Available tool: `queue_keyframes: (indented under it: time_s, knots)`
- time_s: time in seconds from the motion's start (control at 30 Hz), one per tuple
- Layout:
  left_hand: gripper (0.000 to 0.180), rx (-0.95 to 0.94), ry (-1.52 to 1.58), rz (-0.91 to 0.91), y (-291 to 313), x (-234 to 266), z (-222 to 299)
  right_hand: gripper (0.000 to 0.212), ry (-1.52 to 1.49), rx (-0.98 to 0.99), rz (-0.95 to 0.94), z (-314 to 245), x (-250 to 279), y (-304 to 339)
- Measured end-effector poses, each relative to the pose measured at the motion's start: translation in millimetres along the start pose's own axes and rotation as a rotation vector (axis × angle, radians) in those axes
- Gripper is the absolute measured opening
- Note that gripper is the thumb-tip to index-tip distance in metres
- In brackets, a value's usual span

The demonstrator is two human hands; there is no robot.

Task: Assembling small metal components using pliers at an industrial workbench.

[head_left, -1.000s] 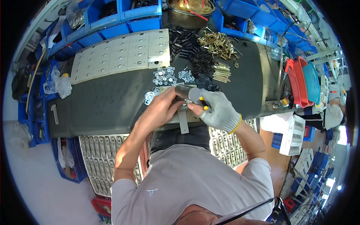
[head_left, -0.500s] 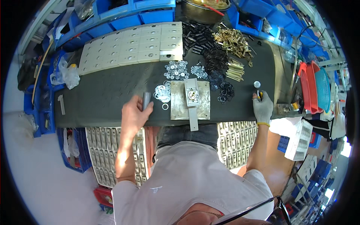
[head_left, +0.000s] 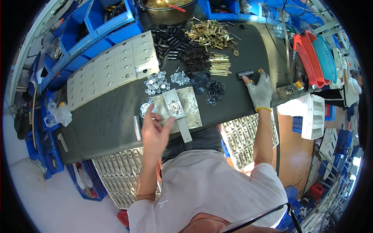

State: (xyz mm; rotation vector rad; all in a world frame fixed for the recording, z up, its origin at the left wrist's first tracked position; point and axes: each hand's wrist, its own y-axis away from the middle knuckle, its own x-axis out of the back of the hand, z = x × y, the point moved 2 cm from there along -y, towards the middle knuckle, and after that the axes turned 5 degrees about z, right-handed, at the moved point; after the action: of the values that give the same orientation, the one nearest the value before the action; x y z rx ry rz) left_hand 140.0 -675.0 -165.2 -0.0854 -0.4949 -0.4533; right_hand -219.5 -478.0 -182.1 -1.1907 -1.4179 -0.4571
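Observation:
My bare left hand [head_left: 154, 134] hovers over the left edge of a square metal plate [head_left: 193, 106], its fingers apart and holding nothing. On that plate rests a pale rectangular lock-like housing [head_left: 173, 104] with a round brass-coloured centre, and a flat metal bar [head_left: 185, 132] sticks out toward me. Left of the hand, a silver metal cylinder [head_left: 137, 128] is on the black mat. At the right, my gloved right hand [head_left: 259, 91] has its bare thumb and fingers around a dark metal cylinder [head_left: 244, 74]; small yellow bits show beside it, and the grip is partly hidden.
Pale drilled plates [head_left: 112, 70] fill the mat's far left. Small piles lie beyond the metal plate: silver caps [head_left: 157, 82], black rings [head_left: 215, 91], brass pins [head_left: 220, 64] and gold-coloured hardware [head_left: 208, 34]. Blue bins [head_left: 110, 21] line the back; red baskets [head_left: 311, 58] stand right.
My left hand has let go of the silver cylinder and moved right to the metal plate. My right hand has shifted, and the dark cylinder now lies sideways. The whole view has turned.

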Motion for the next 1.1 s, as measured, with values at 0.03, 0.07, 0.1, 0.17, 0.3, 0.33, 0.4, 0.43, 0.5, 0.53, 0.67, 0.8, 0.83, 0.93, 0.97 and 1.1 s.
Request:
queue_keyframes:
  time_s: [0.03,0.07,0.1,0.17,0.3,0.33,0.4,0.43,0.5,0.53,0.67,0.8,0.83,0.93,0.97,1.1]
  knots:
    - [0.077,-0.016,0.009,-0.08,-0.2,-14.8,3.7,0.088,0.001,-0.012,-0.01,1.1,-2.9,1.7]
    - [0.077,-0.019,0.006,-0.088,-1.7,-28.7,5.4,0.088,0.002,-0.021,-0.01,3.7,-6.0,2.4]
    - [0.083,-0.053,0.084,-0.073,-2.9,-40.0,7.6,0.088,-0.014,0.002,-0.01,4.5,-6.4,3.2]
    - [0.095,-0.26,-0.091,-0.035,-9.3,-47.6,8.2,0.087,-0.031,0.023,-0.012,3.6,-6.1,3.7]
    - [0.092,-0.181,-0.109,-0.027,-11.8,-50.8,16.1,0.079,-0.422,-0.034,-0.008,-17.8,18.9,6.0]
    - [0.094,-0.209,-0.112,-0.017,-13.3,-54.5,14.1,0.076,-0.693,-0.093,-0.043,-28.9,31.6,6.6]
    - [0.096,-0.227,-0.128,0.001,-12.3,-53.1,13.2,0.073,-1.415,-0.223,-0.313,-70.1,44.9,16.2]
    - [0.1,-0.183,-0.034,-0.007,-13.7,-56.3,14.4,0.075,-1.705,-0.23,-0.459,-90.5,44.5,21.5]
    - [0.108,-0.097,0.122,-0.01,-13.4,-60.7,7.8,0.075,-2.02,-0.19,-0.617,-149.6,45.6,32.1]
    - [0.108,-0.091,0.118,0.001,-13.3,-60.0,7.8,0.073,-2.109,-0.204,-0.724,-165.2,41.9,38.5]
    - [0.108,-0.133,-0.014,-0.004,-11.8,-59.9,4.2,0.074,-2.214,-0.264,-0.884,-204.1,25.9,54.2]
    - [0.107,-0.087,-0.074,-0.007,-11.3,-59.6,0.5,0.075,-2.199,-0.312,-0.884,-216.1,14.9,60.1]
    - [0.107,-0.076,-0.066,-0.018,-11.4,-59.8,0.7,0.075,-2.196,-0.293,-0.867,-217.3,13.6,59.5]
    - [0.105,-0.083,-0.054,-0.031,-12.0,-59.4,1.4,0.08,-2.143,-0.306,-0.836,-221.4,12.6,62.6]
    - [0.105,-0.085,-0.056,-0.036,-12.3,-59.3,0.9,0.084,-2.092,-0.335,-0.826,-221.8,12.2,63.9]
    - [0.103,-0.107,-0.052,-0.043,-14.3,-59.0,-0.2,0.085,-2.074,-0.248,-0.869,-220.4,12.3,61.7]
